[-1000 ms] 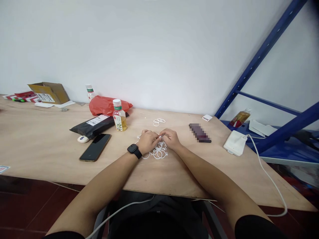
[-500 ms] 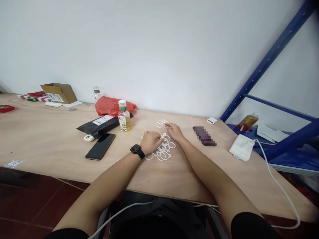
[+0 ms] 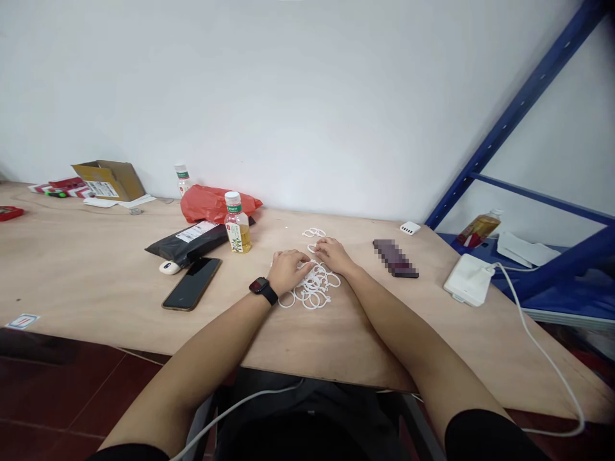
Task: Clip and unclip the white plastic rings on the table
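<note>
Several white plastic rings with small knobs or eyelets, looking like curtain rings, lie in a loose pile [image 3: 314, 294] on the wooden table. My left hand [image 3: 287, 270], with a black watch on its wrist, rests at the pile's left side. Its fingers and thumb are drawn together over the rings, and what is between them is hidden. Just beyond the pile, my right hand [image 3: 334, 255] has its fingertips closed on a single white ring [image 3: 311, 248]. A smaller group of white rings [image 3: 314, 232] lies behind it, towards the wall.
Left of the hands are a drink bottle [image 3: 237, 224], a black parcel [image 3: 192, 241], a phone [image 3: 192, 283], a white case [image 3: 169, 267] and a red bag [image 3: 211, 202]. To the right lie a pixelated dark object [image 3: 394, 258] and a white charger [image 3: 468, 280] with its cable.
My right hand has drawn back from the far ring group towards the pile, and a ring now shows at its fingertips. My left hand has barely moved.
</note>
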`<state>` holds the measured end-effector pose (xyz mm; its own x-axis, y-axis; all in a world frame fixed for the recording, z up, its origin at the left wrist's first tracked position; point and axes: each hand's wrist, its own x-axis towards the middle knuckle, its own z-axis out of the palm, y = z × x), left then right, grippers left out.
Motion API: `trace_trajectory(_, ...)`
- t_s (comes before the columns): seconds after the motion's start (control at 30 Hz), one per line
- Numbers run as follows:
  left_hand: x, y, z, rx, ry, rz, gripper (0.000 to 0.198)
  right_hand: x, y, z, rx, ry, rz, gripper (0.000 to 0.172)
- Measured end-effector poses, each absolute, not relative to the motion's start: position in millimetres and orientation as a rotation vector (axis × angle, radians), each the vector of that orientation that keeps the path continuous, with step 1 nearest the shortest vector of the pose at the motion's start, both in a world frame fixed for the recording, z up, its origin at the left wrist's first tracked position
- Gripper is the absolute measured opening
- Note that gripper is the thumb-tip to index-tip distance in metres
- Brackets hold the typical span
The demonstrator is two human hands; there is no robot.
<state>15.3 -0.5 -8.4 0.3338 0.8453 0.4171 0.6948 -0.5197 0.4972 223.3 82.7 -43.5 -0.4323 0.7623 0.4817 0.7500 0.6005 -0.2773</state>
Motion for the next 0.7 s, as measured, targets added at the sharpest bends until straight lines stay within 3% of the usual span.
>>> trace_trajectory(0.3, 14, 1, -7, 2.179, 1.316, 1.113, 0.036, 216, 23, -20, -0.756, -2.254, -0.263, 0.017)
trace_trajectory(0.43, 14, 3, -11, 2.140, 1.348, 1.148, 0.037, 209, 13, -21, -0.762, -2.196, -0.219, 0.016)
trace_trajectory(0.6, 13, 6, -15, 2.191, 1.319, 1.149, 0.034, 201, 15, -23, -0.779, -2.010, -0.087, 0.030)
trace_trajectory(0.7, 15, 4, -13, 2.287, 1.257, 1.100, 0.033, 198, 15, -24, -0.800, -1.981, -0.031, 0.030)
